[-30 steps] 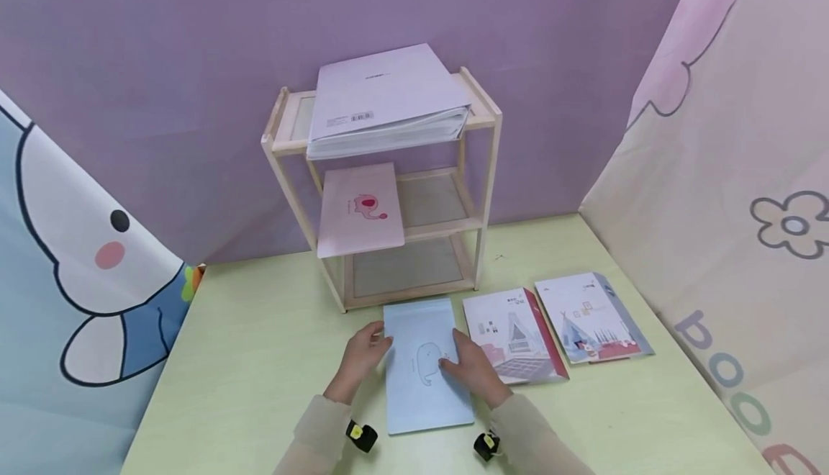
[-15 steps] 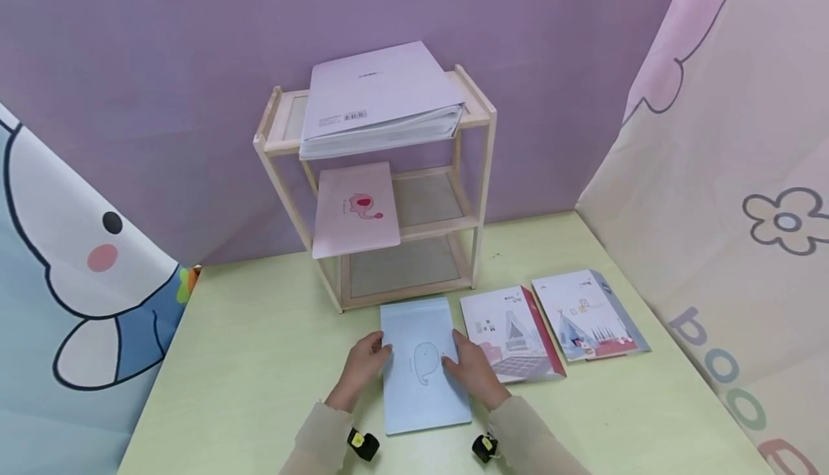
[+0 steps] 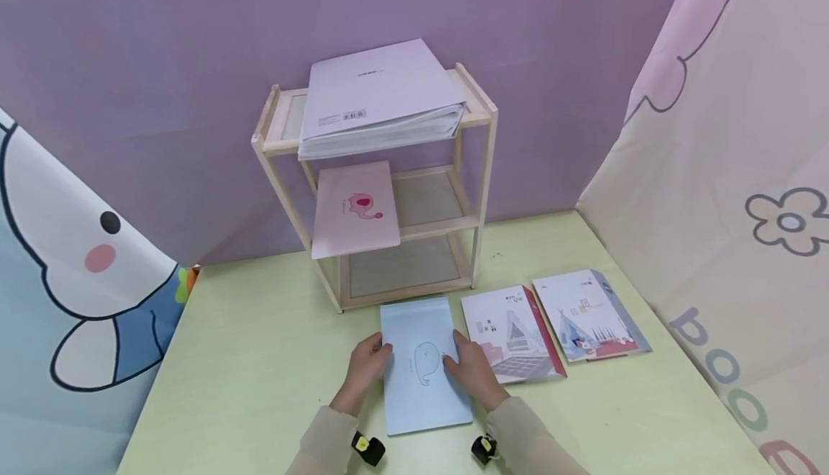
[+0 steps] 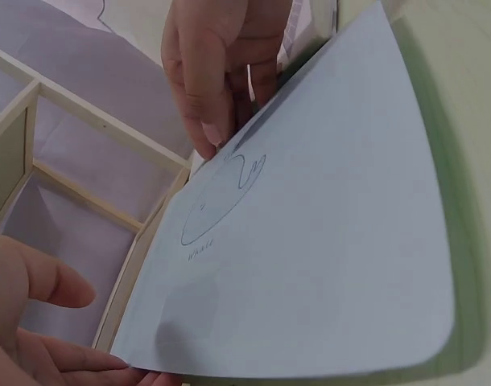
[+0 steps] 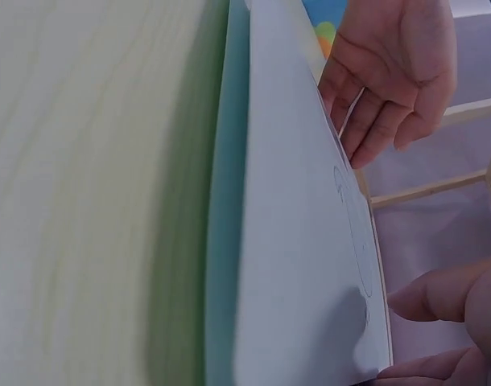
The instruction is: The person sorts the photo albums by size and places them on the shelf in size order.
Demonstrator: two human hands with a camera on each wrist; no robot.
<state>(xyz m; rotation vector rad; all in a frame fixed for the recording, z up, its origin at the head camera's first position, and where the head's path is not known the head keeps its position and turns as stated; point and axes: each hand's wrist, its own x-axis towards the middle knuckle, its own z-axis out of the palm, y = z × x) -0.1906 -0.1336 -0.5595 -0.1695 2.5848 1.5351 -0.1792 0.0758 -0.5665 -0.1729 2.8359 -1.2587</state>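
Note:
A light blue notebook (image 3: 414, 388) with a whale drawing lies in front of the shelf, a second blue edge showing along its top. At its left side, my left hand (image 3: 367, 367) touches the edge with its fingers; in the left wrist view the thumb (image 4: 64, 285) stands off the cover. My right hand (image 3: 476, 367) touches the opposite edge, its thumb over the cover near the whale. The right wrist view shows that thumb (image 5: 427, 297) raised, with the fingers at the notebook's side. A teal layer (image 5: 228, 241) shows beneath the pale cover.
A small wooden shelf (image 3: 479, 173) stands behind, with large white books (image 3: 382, 93) on top and a pink elephant notebook (image 3: 356, 209) jutting from its middle level. Two illustrated booklets (image 3: 512, 331) lie to the right on the pale green table (image 3: 246, 360). Cloth hangs around.
Both hands stay at the notebook's sides with hardly any movement. The left hand shifts very slightly. The head view has shifted a little.

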